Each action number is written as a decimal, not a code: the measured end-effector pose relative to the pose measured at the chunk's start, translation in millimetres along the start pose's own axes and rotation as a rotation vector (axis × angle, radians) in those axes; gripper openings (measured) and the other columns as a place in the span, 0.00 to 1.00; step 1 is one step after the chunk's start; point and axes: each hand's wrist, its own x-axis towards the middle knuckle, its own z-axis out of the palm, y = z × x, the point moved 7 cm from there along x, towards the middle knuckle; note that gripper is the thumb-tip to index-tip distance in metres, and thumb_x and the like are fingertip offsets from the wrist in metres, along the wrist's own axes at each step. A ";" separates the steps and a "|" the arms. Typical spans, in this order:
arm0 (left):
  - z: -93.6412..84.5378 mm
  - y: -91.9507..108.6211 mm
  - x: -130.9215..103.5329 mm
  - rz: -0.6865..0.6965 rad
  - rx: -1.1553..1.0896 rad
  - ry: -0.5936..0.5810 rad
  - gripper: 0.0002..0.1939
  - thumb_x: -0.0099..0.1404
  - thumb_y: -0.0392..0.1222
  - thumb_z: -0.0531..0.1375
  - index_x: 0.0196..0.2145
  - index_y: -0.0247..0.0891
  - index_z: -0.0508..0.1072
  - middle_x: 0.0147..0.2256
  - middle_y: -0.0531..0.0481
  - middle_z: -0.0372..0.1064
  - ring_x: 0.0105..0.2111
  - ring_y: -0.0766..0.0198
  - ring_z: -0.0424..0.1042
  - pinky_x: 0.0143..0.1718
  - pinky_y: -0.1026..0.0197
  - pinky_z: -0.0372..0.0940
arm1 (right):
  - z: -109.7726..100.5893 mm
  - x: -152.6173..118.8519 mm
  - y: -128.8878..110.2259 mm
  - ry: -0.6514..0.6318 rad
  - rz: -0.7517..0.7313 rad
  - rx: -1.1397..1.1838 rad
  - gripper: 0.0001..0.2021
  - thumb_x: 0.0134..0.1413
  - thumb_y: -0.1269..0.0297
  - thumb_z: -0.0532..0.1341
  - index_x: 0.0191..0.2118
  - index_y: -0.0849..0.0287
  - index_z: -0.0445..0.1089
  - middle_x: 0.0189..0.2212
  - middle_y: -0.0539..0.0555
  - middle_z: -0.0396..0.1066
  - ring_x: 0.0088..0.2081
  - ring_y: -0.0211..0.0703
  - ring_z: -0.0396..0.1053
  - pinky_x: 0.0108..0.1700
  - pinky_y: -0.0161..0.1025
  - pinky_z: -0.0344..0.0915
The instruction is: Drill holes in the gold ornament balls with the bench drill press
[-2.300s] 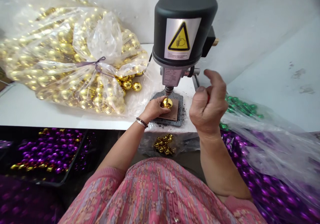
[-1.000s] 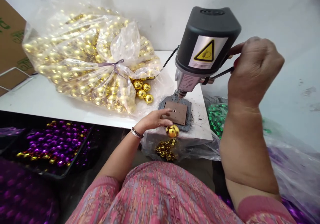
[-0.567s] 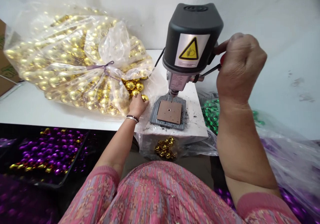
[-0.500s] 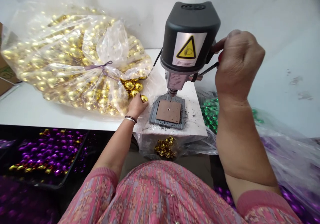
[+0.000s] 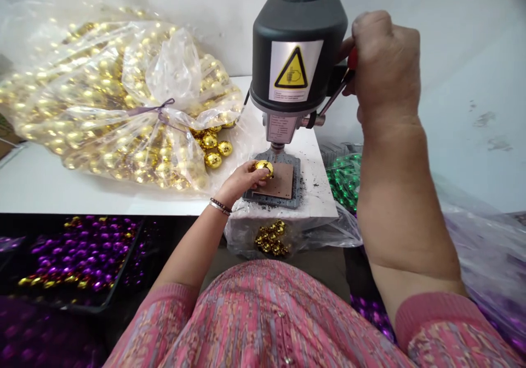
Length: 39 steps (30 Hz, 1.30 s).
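Between its thumb and fingers, my left hand (image 5: 245, 180) pinches a shiny gold ball (image 5: 264, 168). The ball is over the brown board (image 5: 281, 183) on the drill press base, close under the chuck (image 5: 278, 147). My right hand (image 5: 382, 64) is wrapped round the red-knobbed feed lever (image 5: 337, 91) at the right side of the black drill press (image 5: 298, 39). Whether the drill bit touches the ball is hidden. Left of the base, loose gold balls (image 5: 213, 159) spill from the mouth of a big clear plastic bag (image 5: 123, 132) full of them.
Dark shavings (image 5: 308, 184) lie round the base on the white table (image 5: 41, 187). More gold balls (image 5: 271, 237) sit in a clear bag below the table's front edge. Green balls (image 5: 346, 179) are at the right, and a black crate of purple balls (image 5: 86, 253) stands at lower left.
My left hand has moved right from the bag's mouth to the drill press, carrying a gold ball. My right hand stays on the lever. The whole view has shifted slightly.
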 end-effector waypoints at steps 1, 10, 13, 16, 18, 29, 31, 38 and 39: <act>2.7 0.7 1.9 0.004 0.042 0.007 0.13 0.63 0.43 0.62 0.44 0.36 0.72 0.35 0.49 0.74 0.27 0.71 0.70 0.25 0.68 0.59 | 0.0 -0.7 -0.4 0.005 0.003 0.001 0.17 0.59 0.68 0.50 0.20 0.62 0.63 0.20 0.49 0.71 0.27 0.30 0.68 0.36 0.32 0.63; 5.1 18.1 4.9 0.209 0.606 0.182 0.22 0.60 0.47 0.65 0.50 0.37 0.73 0.41 0.47 0.76 0.39 0.61 0.73 0.39 0.62 0.65 | 1.2 -3.7 -1.9 0.009 0.041 -0.014 0.21 0.62 0.68 0.48 0.20 0.64 0.68 0.21 0.49 0.70 0.27 0.28 0.65 0.37 0.32 0.61; 13.2 18.1 3.7 0.267 0.723 0.173 0.29 0.59 0.46 0.66 0.57 0.37 0.71 0.46 0.44 0.76 0.44 0.56 0.74 0.45 0.58 0.66 | 1.8 -4.0 -2.2 0.008 0.023 0.016 0.21 0.62 0.68 0.48 0.20 0.64 0.68 0.19 0.48 0.68 0.27 0.29 0.64 0.37 0.32 0.61; 17.2 12.2 5.6 0.274 0.774 0.177 0.32 0.59 0.46 0.67 0.60 0.38 0.69 0.49 0.43 0.76 0.47 0.53 0.75 0.49 0.56 0.66 | 2.3 -2.8 -1.6 0.006 0.022 0.026 0.20 0.62 0.67 0.49 0.20 0.62 0.66 0.20 0.48 0.69 0.28 0.30 0.65 0.36 0.33 0.61; 17.7 7.3 7.8 0.267 0.736 0.167 0.34 0.59 0.46 0.66 0.62 0.38 0.68 0.50 0.43 0.76 0.48 0.53 0.75 0.49 0.57 0.67 | 0.9 -3.7 -2.9 0.015 0.023 0.013 0.19 0.62 0.67 0.50 0.20 0.61 0.66 0.21 0.48 0.69 0.28 0.31 0.66 0.38 0.34 0.62; 16.0 0.9 8.9 0.246 0.561 0.147 0.35 0.56 0.46 0.69 0.61 0.39 0.70 0.48 0.45 0.77 0.47 0.53 0.74 0.48 0.58 0.67 | -15.3 -121.7 -3.6 0.142 -0.465 -0.335 0.21 0.64 0.63 0.49 0.58 0.58 0.68 0.47 0.54 0.76 0.38 0.36 0.74 0.48 0.42 0.70; 16.0 1.7 8.3 0.252 0.537 0.147 0.34 0.55 0.46 0.69 0.60 0.40 0.71 0.47 0.46 0.77 0.47 0.53 0.74 0.48 0.58 0.67 | -12.9 -138.7 10.4 0.156 -0.516 -0.436 0.23 0.63 0.63 0.49 0.62 0.54 0.63 0.50 0.53 0.75 0.38 0.39 0.74 0.47 0.44 0.71; 16.9 2.3 6.3 0.222 0.592 0.153 0.35 0.57 0.47 0.68 0.61 0.39 0.69 0.45 0.44 0.77 0.44 0.52 0.75 0.46 0.57 0.67 | -8.2 -155.7 32.4 0.276 -0.600 -0.570 0.25 0.60 0.65 0.47 0.62 0.53 0.61 0.44 0.55 0.76 0.35 0.43 0.71 0.43 0.45 0.70; 16.8 2.2 6.4 0.216 0.612 0.157 0.36 0.57 0.48 0.68 0.62 0.38 0.69 0.45 0.44 0.77 0.43 0.52 0.75 0.46 0.56 0.67 | -7.1 -157.8 32.5 0.280 -0.634 -0.554 0.25 0.60 0.66 0.47 0.62 0.53 0.61 0.44 0.55 0.76 0.36 0.42 0.72 0.43 0.44 0.70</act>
